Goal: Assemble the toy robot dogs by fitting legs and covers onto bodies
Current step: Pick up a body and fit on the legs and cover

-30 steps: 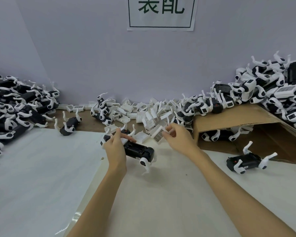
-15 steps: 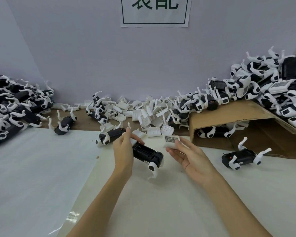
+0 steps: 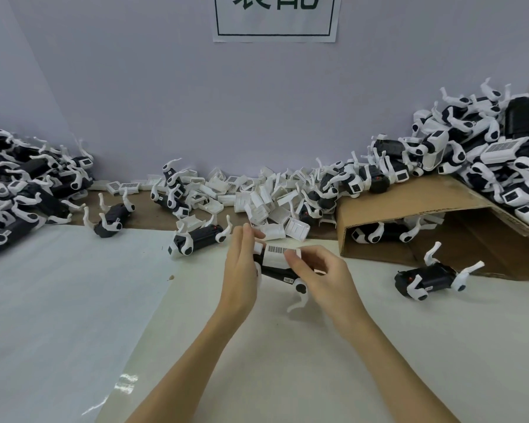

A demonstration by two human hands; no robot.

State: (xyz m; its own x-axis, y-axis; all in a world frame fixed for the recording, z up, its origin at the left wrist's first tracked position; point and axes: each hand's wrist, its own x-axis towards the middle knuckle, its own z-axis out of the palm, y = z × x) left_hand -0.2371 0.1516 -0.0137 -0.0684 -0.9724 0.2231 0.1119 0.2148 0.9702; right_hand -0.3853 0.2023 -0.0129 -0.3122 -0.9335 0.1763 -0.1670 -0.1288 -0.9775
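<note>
Cardboard box (image 3: 409,206) lies on its side near the right edge of the surface (image 3: 257,361), mouth open toward the viewer. Inside it: one dog (image 3: 379,233) on its back, legs up. Finished dogs heaped on top of the box and along the right edge (image 3: 486,154). Another heap (image 3: 22,190) at the left edge. Loose white covers (image 3: 257,199) piled along the far edge, by the wall.

Body (image 3: 277,271), black, held just above the surface near its middle, one white leg (image 3: 298,296) hanging below. Left hand (image 3: 242,270) grasps the body's left end, fingers curled round it, fingertips standing up. Right hand (image 3: 324,279) pinches a white cover (image 3: 277,256) between thumb and fingers; grille patch faces up. Cover sits on top of the body, touching it; seated or not, cannot tell. Both grips clenched on their parts, hands close together.

Loose dogs on the surface: one (image 3: 196,239) just beyond the left hand, one (image 3: 431,279) in front of the box, one (image 3: 110,221) toward the far left.
</note>
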